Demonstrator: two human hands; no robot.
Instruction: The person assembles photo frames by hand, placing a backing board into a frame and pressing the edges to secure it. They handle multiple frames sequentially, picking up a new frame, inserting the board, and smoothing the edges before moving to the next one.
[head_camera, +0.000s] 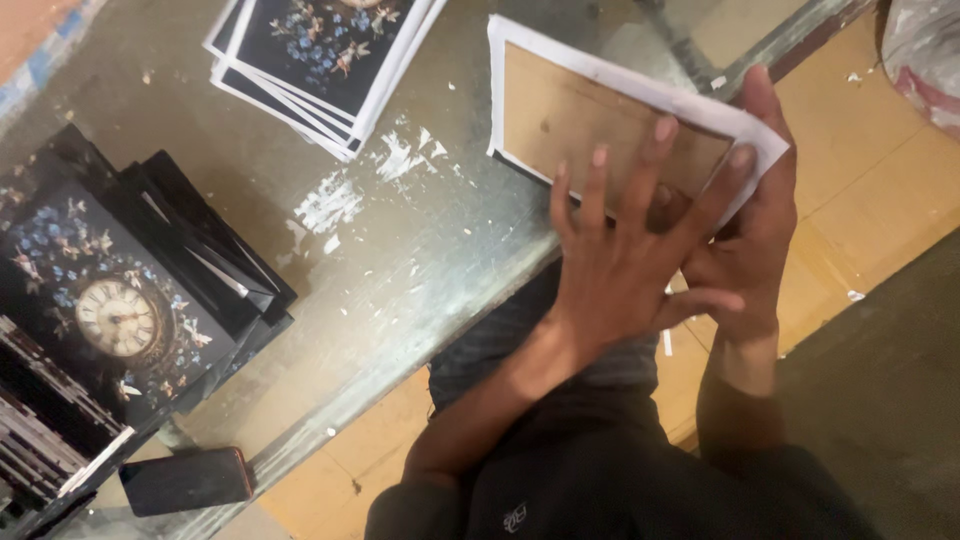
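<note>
A brown rectangular board (580, 115) backed by a white sheet whose margins show around it lies at the table's edge, partly overhanging. My left hand (615, 265) presses flat on the board's near corner, fingers spread. My right hand (755, 220) grips that same corner from below and from the side, with fingertips over the white margin. Both hands touch each other at the corner.
A stack of white-bordered dark floral prints (320, 50) lies at the top. A pile of black floral clock-face panels (120, 300) sits at the left, with a dark phone (185, 480) near it. The worn grey table (400, 260) has paper scraps; tan floor (880, 170) lies beyond.
</note>
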